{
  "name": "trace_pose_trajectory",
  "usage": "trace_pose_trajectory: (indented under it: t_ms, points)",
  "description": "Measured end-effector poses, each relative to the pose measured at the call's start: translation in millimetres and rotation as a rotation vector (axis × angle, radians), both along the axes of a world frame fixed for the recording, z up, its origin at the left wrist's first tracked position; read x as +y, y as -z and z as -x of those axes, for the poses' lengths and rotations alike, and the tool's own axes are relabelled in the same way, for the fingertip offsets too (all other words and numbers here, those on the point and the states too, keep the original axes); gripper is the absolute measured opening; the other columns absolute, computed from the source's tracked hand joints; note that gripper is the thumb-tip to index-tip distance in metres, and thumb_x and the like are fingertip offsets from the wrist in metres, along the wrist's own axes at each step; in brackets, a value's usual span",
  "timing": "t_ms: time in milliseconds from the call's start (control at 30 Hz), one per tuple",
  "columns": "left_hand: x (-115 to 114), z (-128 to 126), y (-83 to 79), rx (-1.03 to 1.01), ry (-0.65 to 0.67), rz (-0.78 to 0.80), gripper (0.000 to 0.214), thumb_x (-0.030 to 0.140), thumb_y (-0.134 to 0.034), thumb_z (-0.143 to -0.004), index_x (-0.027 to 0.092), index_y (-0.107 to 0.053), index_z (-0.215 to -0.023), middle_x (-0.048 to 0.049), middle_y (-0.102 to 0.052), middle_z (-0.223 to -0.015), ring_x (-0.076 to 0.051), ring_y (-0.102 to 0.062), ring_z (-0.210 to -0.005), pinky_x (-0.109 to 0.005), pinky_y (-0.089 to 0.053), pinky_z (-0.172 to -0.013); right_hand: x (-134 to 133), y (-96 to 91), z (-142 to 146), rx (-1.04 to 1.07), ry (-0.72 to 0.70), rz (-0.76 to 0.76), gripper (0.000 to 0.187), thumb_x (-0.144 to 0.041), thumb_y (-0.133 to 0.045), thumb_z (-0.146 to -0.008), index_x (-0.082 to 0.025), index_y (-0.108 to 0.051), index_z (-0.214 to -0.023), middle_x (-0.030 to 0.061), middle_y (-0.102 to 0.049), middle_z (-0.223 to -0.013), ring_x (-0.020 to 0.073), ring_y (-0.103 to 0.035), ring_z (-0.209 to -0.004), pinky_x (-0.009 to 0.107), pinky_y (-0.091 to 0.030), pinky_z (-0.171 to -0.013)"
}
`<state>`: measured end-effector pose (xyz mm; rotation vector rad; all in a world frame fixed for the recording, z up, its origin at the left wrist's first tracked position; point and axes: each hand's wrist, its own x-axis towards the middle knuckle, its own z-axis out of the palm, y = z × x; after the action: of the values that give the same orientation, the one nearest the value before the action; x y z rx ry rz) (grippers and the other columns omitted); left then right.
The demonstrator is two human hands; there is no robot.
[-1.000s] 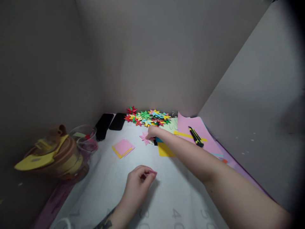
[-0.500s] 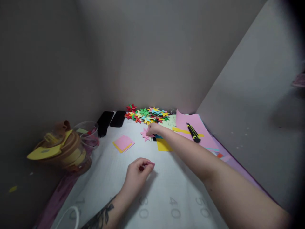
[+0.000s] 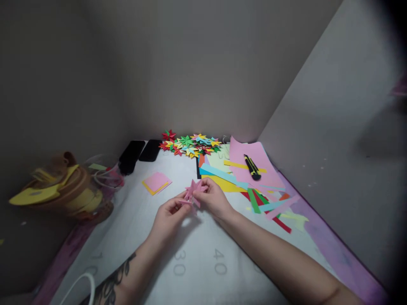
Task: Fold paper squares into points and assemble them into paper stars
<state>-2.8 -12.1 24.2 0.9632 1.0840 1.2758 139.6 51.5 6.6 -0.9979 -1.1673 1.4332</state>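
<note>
My right hand (image 3: 213, 199) pinches a pink paper star (image 3: 193, 189) a little above the white mat (image 3: 203, 254). My left hand (image 3: 168, 214) is closed on a small folded pink paper piece (image 3: 185, 202), and its tip touches the star's lower left edge. Both hands meet over the middle of the mat. A small stack of pink and yellow paper squares (image 3: 156, 182) lies just beyond my left hand.
A heap of coloured paper stars (image 3: 190, 145) lies at the back wall, two black phones (image 3: 140, 152) to its left. Coloured sheets and strips (image 3: 254, 186) with a black-yellow utility knife (image 3: 252, 166) spread at right. Tape rolls and a clear cup (image 3: 73, 190) stand at left.
My right hand drew back from the far sheets with the pink star and brought it to my left hand, which moved up to meet it. The view tilted down.
</note>
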Motion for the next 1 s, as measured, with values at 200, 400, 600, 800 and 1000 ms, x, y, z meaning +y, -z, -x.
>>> trace_pose_trajectory:
  t_ms: [200, 400, 600, 800, 1000]
  points:
    - [-1.2, -1.1, -0.7, -0.026, -0.007, 0.022, 0.02, 0.037, -0.076, -0.063, 0.019, -0.068, -0.066, -0.0098, -0.062, -0.121, -0.03, -0.051, -0.119, -0.05, -0.031, -0.106, -1.1, 6.2, 1.7, 0.022, -0.062, -0.003, 0.022, -0.024, -0.068, -0.066, -0.019, -0.052, -0.08, -0.0029, -0.06, -0.071, 0.0123, -0.056, -0.062, 0.024, -0.044, -0.059]
    - [1.9, 1.1, -0.5, -0.097, 0.012, 0.097, 0.019, 0.034, -0.075, -0.066, 0.017, -0.068, -0.067, -0.0109, -0.064, -0.118, -0.028, -0.054, -0.115, -0.044, -0.037, -0.101, -0.4, 14.5, 0.6, 0.027, -0.132, 0.025, 0.022, -0.028, -0.067, -0.07, -0.019, -0.053, -0.086, -0.0019, -0.059, -0.071, 0.0129, -0.055, -0.061, 0.023, -0.043, -0.055]
    - [3.2, 4.6, 4.0, 0.112, -0.125, 0.121, 0.016, 0.031, -0.069, -0.071, 0.016, -0.068, -0.073, -0.0039, -0.068, -0.08, -0.015, -0.06, -0.075, -0.026, -0.046, -0.073, -8.6, 9.4, -0.3, -0.239, 0.057, -0.125, 0.008, -0.023, -0.056, -0.075, -0.019, -0.056, -0.082, -0.0013, -0.058, -0.074, 0.0142, -0.054, -0.068, 0.025, -0.043, -0.064]
    - [2.3, 4.4, 0.1, 0.293, -0.139, 0.109, 0.016, 0.03, -0.067, -0.071, 0.015, -0.069, -0.076, -0.003, -0.068, -0.074, -0.014, -0.058, -0.068, -0.024, -0.043, -0.066, -22.2, -1.6, 2.6, -0.378, 0.15, -0.24, 0.018, -0.018, -0.055, -0.072, -0.021, -0.056, -0.09, -0.0004, -0.061, -0.082, 0.0161, -0.057, -0.075, 0.027, -0.045, -0.07]
    - [4.4, 8.5, 3.0, 0.348, -0.129, 0.093, 0.017, 0.03, -0.066, -0.072, 0.014, -0.067, -0.078, -0.0017, -0.066, -0.071, -0.011, -0.055, -0.063, -0.022, -0.041, -0.059, -26.3, -3.4, 2.0, -0.416, 0.125, -0.305, 0.011, -0.019, -0.054, -0.076, -0.021, -0.057, -0.086, -0.0008, -0.062, -0.079, 0.0149, -0.058, -0.072, 0.026, -0.045, -0.068]
